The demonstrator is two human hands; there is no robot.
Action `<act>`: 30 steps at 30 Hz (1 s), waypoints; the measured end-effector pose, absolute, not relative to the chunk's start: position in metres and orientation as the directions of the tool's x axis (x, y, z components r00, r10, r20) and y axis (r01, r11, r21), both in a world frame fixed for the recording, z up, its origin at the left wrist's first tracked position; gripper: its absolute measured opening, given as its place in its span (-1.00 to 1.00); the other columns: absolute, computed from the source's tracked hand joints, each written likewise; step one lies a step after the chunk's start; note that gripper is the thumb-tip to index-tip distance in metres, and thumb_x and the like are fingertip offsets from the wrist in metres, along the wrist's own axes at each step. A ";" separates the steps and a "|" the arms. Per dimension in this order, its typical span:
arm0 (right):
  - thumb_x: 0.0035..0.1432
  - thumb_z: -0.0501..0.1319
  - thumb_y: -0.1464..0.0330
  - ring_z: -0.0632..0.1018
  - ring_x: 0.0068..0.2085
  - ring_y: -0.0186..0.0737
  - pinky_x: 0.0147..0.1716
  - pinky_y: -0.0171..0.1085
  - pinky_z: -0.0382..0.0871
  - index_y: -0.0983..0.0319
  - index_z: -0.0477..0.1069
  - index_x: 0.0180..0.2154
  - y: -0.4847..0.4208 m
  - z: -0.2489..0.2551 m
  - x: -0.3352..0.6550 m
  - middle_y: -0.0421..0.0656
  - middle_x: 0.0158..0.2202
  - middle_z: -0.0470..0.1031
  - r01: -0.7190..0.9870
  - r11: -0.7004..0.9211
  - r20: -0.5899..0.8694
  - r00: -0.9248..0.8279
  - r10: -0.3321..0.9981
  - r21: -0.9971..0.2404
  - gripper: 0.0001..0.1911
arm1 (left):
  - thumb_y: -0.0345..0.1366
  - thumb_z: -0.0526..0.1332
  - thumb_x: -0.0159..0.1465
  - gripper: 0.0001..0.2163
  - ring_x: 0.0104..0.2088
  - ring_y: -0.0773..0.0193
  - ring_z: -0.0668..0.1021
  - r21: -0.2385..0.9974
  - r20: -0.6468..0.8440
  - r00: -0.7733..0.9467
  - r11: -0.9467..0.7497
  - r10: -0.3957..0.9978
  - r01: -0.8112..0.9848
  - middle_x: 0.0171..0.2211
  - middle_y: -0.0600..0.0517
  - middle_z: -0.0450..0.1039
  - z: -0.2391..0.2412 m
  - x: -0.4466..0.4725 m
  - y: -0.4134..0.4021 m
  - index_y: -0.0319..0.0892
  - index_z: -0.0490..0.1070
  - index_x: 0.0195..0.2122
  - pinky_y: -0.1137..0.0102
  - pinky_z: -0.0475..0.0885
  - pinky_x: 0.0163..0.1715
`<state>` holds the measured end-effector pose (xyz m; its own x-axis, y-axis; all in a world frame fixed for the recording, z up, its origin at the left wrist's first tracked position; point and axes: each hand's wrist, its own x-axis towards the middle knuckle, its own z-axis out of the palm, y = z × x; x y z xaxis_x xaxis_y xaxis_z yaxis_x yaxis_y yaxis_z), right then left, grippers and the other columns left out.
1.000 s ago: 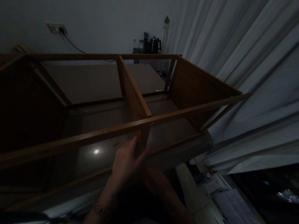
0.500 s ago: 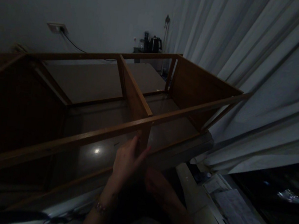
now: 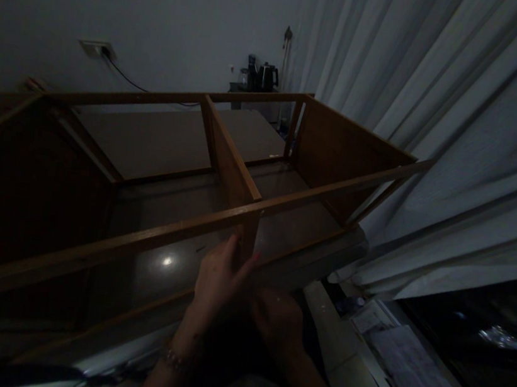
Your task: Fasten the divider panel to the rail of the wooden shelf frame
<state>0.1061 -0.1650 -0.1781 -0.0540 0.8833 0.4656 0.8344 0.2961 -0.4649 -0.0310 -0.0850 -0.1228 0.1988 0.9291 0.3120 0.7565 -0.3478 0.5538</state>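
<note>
Head view: a wooden cabinet frame (image 3: 223, 170) is seen lying on its back in a dim room, its open front turned upward. It is split by a middle divider (image 3: 227, 158) into two compartments; only the back panel is seen in each, and a small bright glint is reflected in the near part of the left one. A long front rail (image 3: 315, 195) is run from near left to far right across the top.

The left hand (image 3: 219, 277) is raised to the near end of the divider, just under the rail, with its fingers (image 3: 231, 248) held together and laid against the wood, the thumb set apart on the other side. A bracelet (image 3: 173, 357) is worn on that wrist. The right hand (image 3: 282, 320) is kept low, just right of the left hand and near the frame's lower edge; it is too dark to tell how its fingers are set.

Pale curtains (image 3: 440, 116) are hung at the right. A kettle (image 3: 267, 77) is seen far off by the wall, and papers (image 3: 407, 365) are spread at the near right.
</note>
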 end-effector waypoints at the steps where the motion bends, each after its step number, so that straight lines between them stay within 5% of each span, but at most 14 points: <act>1: 0.33 -0.04 0.30 0.49 -0.45 -0.23 -0.40 -0.28 0.20 0.22 0.42 -0.40 -0.165 -0.178 0.107 -0.12 -0.49 0.51 0.849 0.304 0.491 -0.062 0.869 -0.432 -0.66 | 0.03 0.05 0.28 -0.66 -0.34 0.20 0.56 0.553 0.314 0.200 -0.350 0.928 0.756 -0.34 -0.01 0.51 -0.123 -0.031 -0.085 -0.14 0.32 -0.15 0.39 0.38 -0.41; 5: 0.31 -0.02 0.31 0.52 -0.42 -0.22 -0.39 -0.28 0.23 0.23 0.43 -0.36 -0.164 -0.180 0.108 -0.11 -0.44 0.53 0.799 0.275 0.431 -0.022 0.902 -0.535 -0.69 | 0.02 0.06 0.27 -0.66 -0.33 0.19 0.56 0.555 0.311 0.202 -0.350 0.929 0.755 -0.34 -0.02 0.51 -0.122 -0.031 -0.085 -0.14 0.32 -0.16 0.39 0.38 -0.40; 10: 0.25 -0.01 0.07 0.42 -0.61 -0.34 -0.59 -0.36 0.20 0.22 0.35 -0.47 -0.159 -0.186 0.104 -0.20 -0.58 0.45 0.336 -0.058 -0.066 -0.011 0.998 -0.940 -0.57 | 0.03 0.06 0.27 -0.66 -0.35 0.21 0.55 0.542 0.324 0.202 -0.356 0.924 0.761 -0.36 0.00 0.50 -0.123 -0.032 -0.085 -0.15 0.32 -0.18 0.40 0.38 -0.40; 15: 0.00 0.02 -0.24 0.25 -0.74 -0.43 -0.76 -0.41 0.02 0.23 0.31 -0.47 -0.153 -0.196 0.103 -0.27 -0.67 0.34 -0.118 -0.361 -0.334 -0.199 0.921 -0.925 -0.36 | 0.04 0.05 0.27 -0.66 -0.35 0.22 0.55 0.544 0.333 0.202 -0.363 0.921 0.757 -0.36 0.00 0.49 -0.124 -0.032 -0.085 -0.15 0.31 -0.21 0.40 0.39 -0.40; 19: 0.02 0.03 -0.23 0.24 -0.71 -0.45 -0.73 -0.42 0.07 0.24 0.30 -0.51 -0.152 -0.190 0.109 -0.28 -0.67 0.30 -0.225 -0.376 -0.329 -0.222 0.918 -0.899 -0.36 | 0.05 0.05 0.27 -0.66 -0.37 0.21 0.54 0.539 0.329 0.198 -0.355 0.924 0.764 -0.37 0.00 0.49 -0.124 -0.031 -0.085 -0.15 0.31 -0.22 0.40 0.37 -0.42; 23: 0.03 0.11 -0.18 0.21 -0.71 -0.49 -0.70 -0.42 0.07 0.24 0.31 -0.54 -0.150 -0.184 0.113 -0.30 -0.68 0.29 -0.146 -0.293 -0.256 -0.226 0.940 -0.945 -0.41 | 0.05 0.05 0.27 -0.65 -0.39 0.22 0.53 0.533 0.328 0.199 -0.355 0.923 0.768 -0.38 0.01 0.48 -0.124 -0.031 -0.085 -0.15 0.32 -0.21 0.40 0.35 -0.43; 30: 0.02 0.23 -0.03 0.36 -0.62 -0.37 -0.66 -0.39 0.17 0.21 0.35 -0.39 -0.152 -0.190 0.108 -0.29 -0.64 0.34 -0.036 -0.207 -0.209 0.053 0.977 -0.978 -0.58 | 0.05 0.05 0.27 -0.65 -0.39 0.23 0.53 0.555 0.319 0.195 -0.350 0.927 0.754 -0.40 0.01 0.47 -0.124 -0.031 -0.085 -0.16 0.31 -0.25 0.40 0.35 -0.43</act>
<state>0.1083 -0.1523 -0.1898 0.0530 0.9766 -0.2086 -0.0361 -0.2068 -0.9777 -0.0309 -0.0849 -0.1243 0.1949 0.9274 0.3191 0.7545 -0.3497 0.5554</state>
